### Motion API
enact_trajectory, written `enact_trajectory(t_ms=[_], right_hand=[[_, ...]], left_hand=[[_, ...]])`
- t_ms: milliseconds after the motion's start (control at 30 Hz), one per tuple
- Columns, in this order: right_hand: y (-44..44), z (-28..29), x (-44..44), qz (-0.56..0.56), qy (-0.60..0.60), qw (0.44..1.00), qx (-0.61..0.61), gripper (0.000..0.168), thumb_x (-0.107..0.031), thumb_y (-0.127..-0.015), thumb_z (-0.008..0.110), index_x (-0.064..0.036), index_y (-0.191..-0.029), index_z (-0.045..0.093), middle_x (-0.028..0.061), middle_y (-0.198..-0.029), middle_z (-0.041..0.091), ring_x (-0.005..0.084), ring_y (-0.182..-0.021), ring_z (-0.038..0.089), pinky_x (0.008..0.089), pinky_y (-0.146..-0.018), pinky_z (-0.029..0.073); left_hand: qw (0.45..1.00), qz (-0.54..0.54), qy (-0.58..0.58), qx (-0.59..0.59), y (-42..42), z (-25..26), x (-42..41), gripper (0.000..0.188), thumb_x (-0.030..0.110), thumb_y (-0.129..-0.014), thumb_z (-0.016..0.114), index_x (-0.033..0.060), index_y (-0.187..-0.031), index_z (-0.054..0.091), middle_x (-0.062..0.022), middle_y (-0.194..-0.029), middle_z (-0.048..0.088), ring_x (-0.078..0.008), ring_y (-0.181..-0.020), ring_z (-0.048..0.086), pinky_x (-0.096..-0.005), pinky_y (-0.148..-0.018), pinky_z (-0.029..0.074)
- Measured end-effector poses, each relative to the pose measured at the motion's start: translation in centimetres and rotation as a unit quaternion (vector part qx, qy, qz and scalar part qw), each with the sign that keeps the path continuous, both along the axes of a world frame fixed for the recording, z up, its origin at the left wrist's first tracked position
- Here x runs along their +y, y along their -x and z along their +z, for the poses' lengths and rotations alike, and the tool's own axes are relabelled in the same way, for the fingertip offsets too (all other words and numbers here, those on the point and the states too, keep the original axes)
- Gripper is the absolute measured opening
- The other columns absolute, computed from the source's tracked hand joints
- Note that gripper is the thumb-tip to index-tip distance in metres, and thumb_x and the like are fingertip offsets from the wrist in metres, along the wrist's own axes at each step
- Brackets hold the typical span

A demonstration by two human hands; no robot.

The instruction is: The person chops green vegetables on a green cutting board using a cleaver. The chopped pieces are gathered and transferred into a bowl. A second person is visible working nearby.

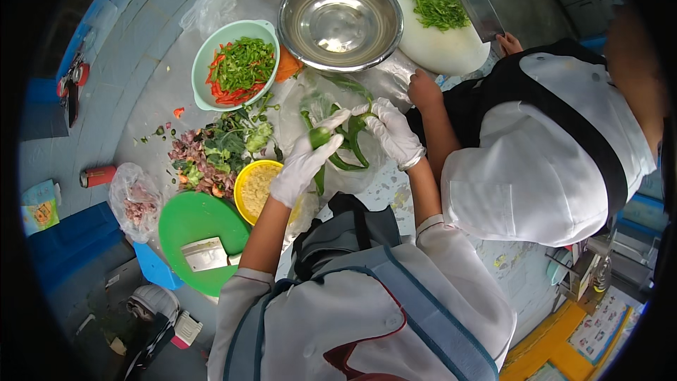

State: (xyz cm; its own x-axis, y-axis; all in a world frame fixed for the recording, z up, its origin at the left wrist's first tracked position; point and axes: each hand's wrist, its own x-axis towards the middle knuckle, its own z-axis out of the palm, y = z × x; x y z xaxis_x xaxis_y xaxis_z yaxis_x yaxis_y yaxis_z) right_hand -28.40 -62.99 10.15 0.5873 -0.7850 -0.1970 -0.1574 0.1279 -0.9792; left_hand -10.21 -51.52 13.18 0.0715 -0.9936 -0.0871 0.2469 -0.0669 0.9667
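Note:
My left hand (pixel 300 168), in a white glove, grips a green pepper (pixel 319 137) between thumb and fingers. Just to its right, my gloved right hand (pixel 398 135) pinches another long green pepper (pixel 356 128) near its end. Below and between the hands, more long green peppers (pixel 346 164) lie on a clear plastic bag (pixel 365 175); the fingers partly hide them. Close to my left wrist stands a yellow bowl (pixel 244 177) of minced pale food, perhaps garlic. A pile of trimmings and green leaves (pixel 225 145) lies left of my left hand.
A green cutting board (pixel 182 222) carries a cleaver (pixel 204 254). Beyond are a pale green basin (pixel 200 82) of sliced peppers and a steel bowl (pixel 341 26). On the right, a co-worker (pixel 529 159) holds a cleaver (pixel 482 13) over a white board (pixel 439 53) with shredded greens.

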Motion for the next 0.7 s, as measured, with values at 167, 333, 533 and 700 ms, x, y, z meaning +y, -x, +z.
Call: enact_trajectory(t_ms=[167, 333, 533, 700], right_hand=[[-1.3, 4.0, -0.3, 0.053, -0.196, 0.970, -0.136, 0.020, -0.013, -0.098, 0.047, -0.002, -0.109, 0.060, 0.0011, -0.084, 0.060, 0.0057, -0.066, 0.056, 0.0228, -0.062, 0.049], [-1.5, 8.1, 0.3, 0.025, -0.196, 0.980, -0.005, 0.013, -0.008, -0.087, 0.066, -0.001, -0.098, 0.064, 0.0013, -0.074, 0.062, 0.0057, -0.059, 0.055, 0.0182, -0.048, 0.045], [-1.5, 9.1, 1.0, 0.114, -0.258, 0.948, -0.147, 0.014, -0.017, -0.092, 0.061, -0.004, -0.091, 0.056, 0.0012, -0.068, 0.058, 0.0042, -0.044, 0.047, 0.0168, -0.038, 0.037], [-4.1, 6.1, 3.6, 0.053, -0.446, 0.837, -0.313, 0.018, -0.019, -0.092, 0.061, -0.002, -0.094, 0.056, 0.0041, -0.063, 0.057, 0.0057, -0.038, 0.039, 0.0192, -0.033, 0.027]], left_hand=[[0.979, -0.100, -0.078, 0.160, 0.4, -1.9, -2.3, 0.039, 0.015, -0.094, 0.056, -0.0014, -0.129, 0.050, -0.0063, -0.118, 0.060, -0.0151, -0.105, 0.058, -0.0268, -0.092, 0.044], [0.989, -0.046, -0.113, 0.081, 1.1, 1.4, -1.0, 0.018, 0.013, -0.094, 0.057, -0.0003, -0.106, 0.059, -0.0012, -0.081, 0.059, -0.0074, -0.071, 0.054, -0.0205, -0.065, 0.044], [0.979, -0.090, -0.179, 0.037, -0.8, 7.3, -0.2, 0.023, 0.019, -0.092, 0.061, -0.0009, -0.104, 0.059, -0.0039, -0.080, 0.060, -0.0072, -0.065, 0.054, -0.0215, -0.058, 0.045], [0.978, -0.108, -0.143, 0.109, -3.4, 7.6, 0.9, 0.028, 0.023, -0.093, 0.059, -0.0036, -0.102, 0.061, -0.0042, -0.074, 0.060, -0.0087, -0.062, 0.052, -0.0230, -0.056, 0.043]])
